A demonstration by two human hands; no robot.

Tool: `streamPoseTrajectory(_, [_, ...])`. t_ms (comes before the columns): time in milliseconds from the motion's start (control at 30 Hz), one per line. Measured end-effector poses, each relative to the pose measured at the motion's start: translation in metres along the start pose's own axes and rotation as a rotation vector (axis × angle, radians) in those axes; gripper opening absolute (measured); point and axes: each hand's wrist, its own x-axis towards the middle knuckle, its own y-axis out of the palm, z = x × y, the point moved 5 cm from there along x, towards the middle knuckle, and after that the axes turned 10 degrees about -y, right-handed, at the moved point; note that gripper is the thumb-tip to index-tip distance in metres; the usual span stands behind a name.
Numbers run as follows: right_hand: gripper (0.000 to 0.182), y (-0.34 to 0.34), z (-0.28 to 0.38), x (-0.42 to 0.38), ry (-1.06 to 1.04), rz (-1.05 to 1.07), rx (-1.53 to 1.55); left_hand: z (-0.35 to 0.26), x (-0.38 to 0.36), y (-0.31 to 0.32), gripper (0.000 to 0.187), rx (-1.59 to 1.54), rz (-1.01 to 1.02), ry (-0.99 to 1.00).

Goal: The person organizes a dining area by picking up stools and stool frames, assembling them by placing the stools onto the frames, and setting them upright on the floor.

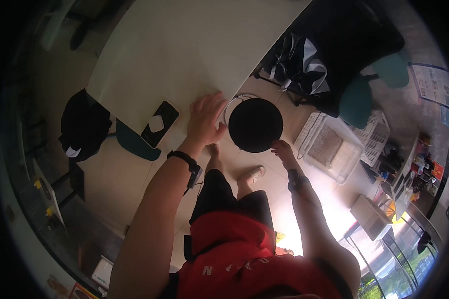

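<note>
My left hand (205, 119) lies flat on the corner of the pale table (169, 55), with its fingers stretched out and the thumb apart. To its right is a round black stool (256, 124), seen from above; a thin pale ring shows past its upper left rim. At the seat's lower right edge, my right hand (283, 152) has its fingers curled against the rim and appears to grip it. A dark phone (168, 113) lies on the table left of my left hand, with a small white case (155, 123) on top of it.
A black bag (304, 65) rests on a chair beyond the table's right edge. White plastic crates (336, 167) stand on the floor to the right, near a green chair (356, 102). Dark cloth (85, 124) hangs over another chair at left. A cluttered shelf lines the far right.
</note>
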Motion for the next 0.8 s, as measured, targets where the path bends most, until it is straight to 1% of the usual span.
streamPoseTrajectory(33, [0.028,-0.005,0.027,-0.001,-0.039,0.024,-0.051,-0.001,0.0,-0.002,0.069,-0.021,-0.029,0.007])
streamPoseTrajectory(67, [0.027,-0.007,0.048,-0.005,-0.077,0.052,-0.101,-0.003,-0.007,-0.002,0.069,-0.014,0.015,-0.003])
streamPoseTrajectory(100, [0.027,-0.017,0.069,0.002,-0.103,0.042,-0.124,-0.002,-0.004,-0.003,0.069,-0.004,0.057,-0.013])
streamPoseTrajectory(133, [0.027,-0.03,0.093,0.01,-0.159,0.021,-0.181,-0.003,-0.004,-0.007,0.069,-0.019,0.023,-0.012])
streamPoseTrajectory(167, [0.027,-0.044,0.117,0.016,-0.212,0.004,-0.238,-0.003,-0.004,-0.009,0.071,-0.013,0.036,-0.021])
streamPoseTrajectory(200, [0.026,-0.051,0.153,0.016,-0.195,-0.013,-0.195,-0.002,-0.005,-0.009,0.072,-0.008,0.055,-0.031])
streamPoseTrajectory(233, [0.025,-0.057,0.193,0.014,-0.279,-0.056,-0.23,-0.001,-0.005,-0.011,0.072,-0.02,0.035,-0.034])
streamPoseTrajectory(267, [0.022,-0.065,0.231,0.017,-0.349,-0.09,-0.19,0.001,-0.005,-0.01,0.073,-0.059,0.032,-0.039])
streamPoseTrajectory(300, [0.025,-0.071,0.271,0.015,-0.406,-0.114,-0.151,0.002,-0.005,-0.012,0.074,-0.098,0.032,-0.044])
streamPoseTrajectory(333, [0.026,-0.076,0.314,0.009,-0.457,-0.123,-0.211,0.0,-0.004,-0.017,0.075,-0.113,0.049,-0.049])
streamPoseTrajectory(400, [0.028,-0.071,0.402,-0.012,-0.536,-0.256,-0.262,0.001,-0.006,-0.02,0.074,-0.128,0.025,-0.049])
streamPoseTrajectory(467, [0.031,-0.089,0.457,-0.006,-0.672,-0.286,-0.227,0.002,-0.002,-0.024,0.074,-0.135,0.006,-0.042])
streamPoseTrajectory(533, [0.033,-0.089,0.505,-0.006,-0.691,-0.293,-0.227,0.001,-0.002,-0.024,0.077,-0.132,0.025,-0.042])
streamPoseTrajectory(600, [0.036,-0.085,0.542,0.005,-0.711,-0.286,-0.226,0.005,-0.003,-0.019,0.078,-0.144,-0.005,-0.05])
streamPoseTrajectory(667, [0.042,-0.078,0.569,0.022,-0.836,-0.246,-0.151,0.004,-0.005,-0.015,0.079,-0.147,-0.024,-0.073])
streamPoseTrajectory(700, [0.042,-0.074,0.58,0.036,-0.836,-0.226,-0.152,0.005,-0.004,-0.014,0.079,-0.15,-0.021,-0.094])
streamPoseTrajectory(767, [0.046,-0.069,0.601,0.064,-0.963,-0.223,0.108,0.007,-0.005,-0.014,0.079,-0.141,-0.02,-0.139])
streamPoseTrajectory(800, [0.046,-0.075,0.606,0.091,-0.952,-0.2,0.109,0.007,-0.005,-0.011,0.078,-0.125,0.016,-0.163])
